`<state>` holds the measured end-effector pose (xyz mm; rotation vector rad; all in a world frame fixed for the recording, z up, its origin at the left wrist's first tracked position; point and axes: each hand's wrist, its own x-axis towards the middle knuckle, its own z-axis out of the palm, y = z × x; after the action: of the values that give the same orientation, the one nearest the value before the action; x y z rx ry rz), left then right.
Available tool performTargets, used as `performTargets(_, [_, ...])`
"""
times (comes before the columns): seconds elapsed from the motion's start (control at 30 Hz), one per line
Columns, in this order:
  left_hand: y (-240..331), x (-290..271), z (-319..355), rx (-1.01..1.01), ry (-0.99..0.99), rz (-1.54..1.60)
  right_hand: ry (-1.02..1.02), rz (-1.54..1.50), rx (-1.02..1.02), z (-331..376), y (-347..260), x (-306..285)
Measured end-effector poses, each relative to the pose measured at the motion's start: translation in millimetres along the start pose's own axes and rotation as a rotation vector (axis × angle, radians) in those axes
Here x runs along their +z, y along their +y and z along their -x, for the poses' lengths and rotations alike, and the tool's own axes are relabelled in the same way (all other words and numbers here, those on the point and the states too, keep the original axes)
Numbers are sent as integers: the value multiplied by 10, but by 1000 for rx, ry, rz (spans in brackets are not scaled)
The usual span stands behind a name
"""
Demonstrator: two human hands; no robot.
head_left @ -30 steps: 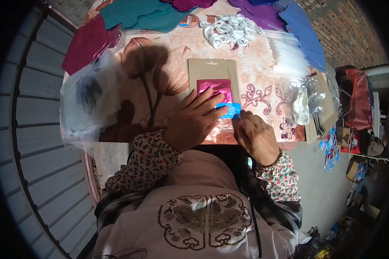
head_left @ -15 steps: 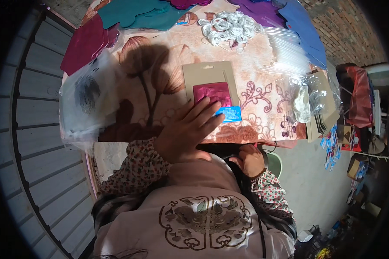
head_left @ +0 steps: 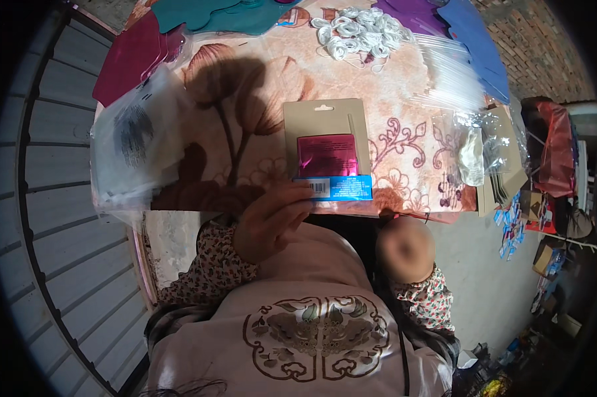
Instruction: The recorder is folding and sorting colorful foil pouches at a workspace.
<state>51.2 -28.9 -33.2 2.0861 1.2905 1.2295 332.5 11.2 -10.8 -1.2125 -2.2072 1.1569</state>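
Card [head_left: 326, 147] on the floral cloth [head_left: 404, 99], left hand [head_left: 272, 221] pinching its bottom edge

Tan backing card with a shiny pink foil square [head_left: 327, 154] and a blue label strip [head_left: 335, 188], sitting flat near the table's front edge. Left fingers are curled shut on the blue strip end. Right hand [head_left: 404, 250] is off the table, down by the lap and blurred, so can't tell if it's open or holding anything. Card looks light and fairly stiff, foil probably slick and easy to crease, so I'd grab it by the bare cardboard edges. White loops [head_left: 355, 30] and clear bags [head_left: 444, 73] sit well apart.
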Motion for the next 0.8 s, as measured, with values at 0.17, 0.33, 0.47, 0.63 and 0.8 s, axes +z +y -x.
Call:
performTargets(0.17, [42, 16, -27, -69, 71, -4, 282, -103, -37, -255, -308, 36])
performTargets(0.33, [75, -13, -79, -106, 79, -49, 243, 29, -240, -511, -211, 96])
performTargets(0.47, [83, -8, -96, -151, 90, -75, 194, -3, -177, -586, -177, 92])
performTargets(0.63, [84, 13, -162, -179, 87, -100, 215, 67, -26, -648, -300, 72])
performTargets(0.8, [46, -11, -222, -255, 70, -207, 144, 201, 68, -766, -414, 47])
